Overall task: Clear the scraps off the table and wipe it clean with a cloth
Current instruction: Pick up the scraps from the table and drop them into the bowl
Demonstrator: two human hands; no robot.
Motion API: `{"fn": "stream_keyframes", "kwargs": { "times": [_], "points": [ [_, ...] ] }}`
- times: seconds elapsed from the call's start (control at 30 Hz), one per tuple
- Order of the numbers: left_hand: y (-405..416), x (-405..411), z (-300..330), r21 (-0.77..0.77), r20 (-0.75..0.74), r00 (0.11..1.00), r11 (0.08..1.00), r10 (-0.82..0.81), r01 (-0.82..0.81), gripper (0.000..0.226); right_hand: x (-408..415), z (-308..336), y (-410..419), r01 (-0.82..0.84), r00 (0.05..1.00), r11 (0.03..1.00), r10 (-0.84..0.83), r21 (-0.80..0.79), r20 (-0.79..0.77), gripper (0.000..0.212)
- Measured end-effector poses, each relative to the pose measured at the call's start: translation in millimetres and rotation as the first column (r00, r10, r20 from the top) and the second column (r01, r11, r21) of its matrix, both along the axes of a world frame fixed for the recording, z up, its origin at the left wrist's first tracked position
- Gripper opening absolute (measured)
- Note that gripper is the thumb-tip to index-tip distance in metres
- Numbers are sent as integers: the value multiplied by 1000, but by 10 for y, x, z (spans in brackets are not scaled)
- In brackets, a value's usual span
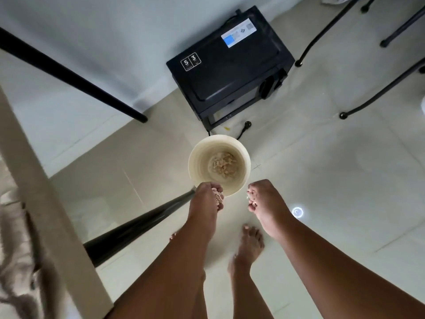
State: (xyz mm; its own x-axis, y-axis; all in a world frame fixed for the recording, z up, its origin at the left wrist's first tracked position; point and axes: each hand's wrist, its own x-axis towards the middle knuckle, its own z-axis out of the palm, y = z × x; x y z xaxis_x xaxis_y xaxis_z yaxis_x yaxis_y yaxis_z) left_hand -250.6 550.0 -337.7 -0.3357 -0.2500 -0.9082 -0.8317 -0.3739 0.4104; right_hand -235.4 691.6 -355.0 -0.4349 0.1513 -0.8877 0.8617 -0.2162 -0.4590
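Note:
A cream bucket (243, 155) stands on the tiled floor below me, with a heap of pale scraps (222, 165) at its bottom. My left hand (208, 199) hovers over the bucket's near rim, fingers curled around a clump of pale scraps (218, 196). My right hand (264, 199) hangs just right of the bucket, fingers curled, with a few small bits stuck to the fingertips. The table's edge (46, 203) runs along the left side of the view.
A black microwave (230, 65) sits on the floor beyond the bucket, its plug (247, 123) lying beside it. Black table legs (76, 77) cross the left, chair legs (379, 93) stand at the right. My bare feet (250, 245) are below the hands. A brownish cloth (16, 261) lies at left.

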Motion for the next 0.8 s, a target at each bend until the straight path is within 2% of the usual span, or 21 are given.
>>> {"fn": "stream_keyframes", "kwargs": {
  "times": [0.07, 0.17, 0.3, 0.43, 0.57, 0.63, 0.73, 0.8],
  "points": [
    [-30, -65, -236, 7, 35, 999, 1000, -17, 16, 31, -79, -186, -58, 77, 996, 996, -75, -37, 45, 13],
    [-67, -74, -515, -15, -23, 1000, 1000, -5, 4, 35, -103, -442, -115, 51, 998, 999, -51, -8, 22, 21],
    [-106, 2, -768, -24, -89, 996, 1000, 11, -13, 38, -99, -749, -154, 35, 999, 999, -34, 42, -35, 6],
    [-140, -5, -832, -44, -108, 992, 997, 58, -63, 37, -156, -908, -197, 64, 997, 997, -62, 53, -49, 9],
    [-174, -36, -838, -41, -118, 986, 991, 120, -126, 24, -258, -943, -261, 214, 977, 977, -214, -11, -4, 12],
    [-185, -64, -841, -26, -119, 981, 987, 151, -156, 21, -321, -943, -282, 237, 971, 971, -237, -42, 3, 14],
    [-201, -95, -859, -15, -121, 977, 983, 177, -180, 25, -402, -972, -291, 238, 971, 970, -238, -59, 2, 10],
    [-207, -104, -866, -2, -117, 973, 979, 201, -202, 32, -443, -988, -291, 226, 974, 972, -225, -59, 16, 22]
  ]
}}
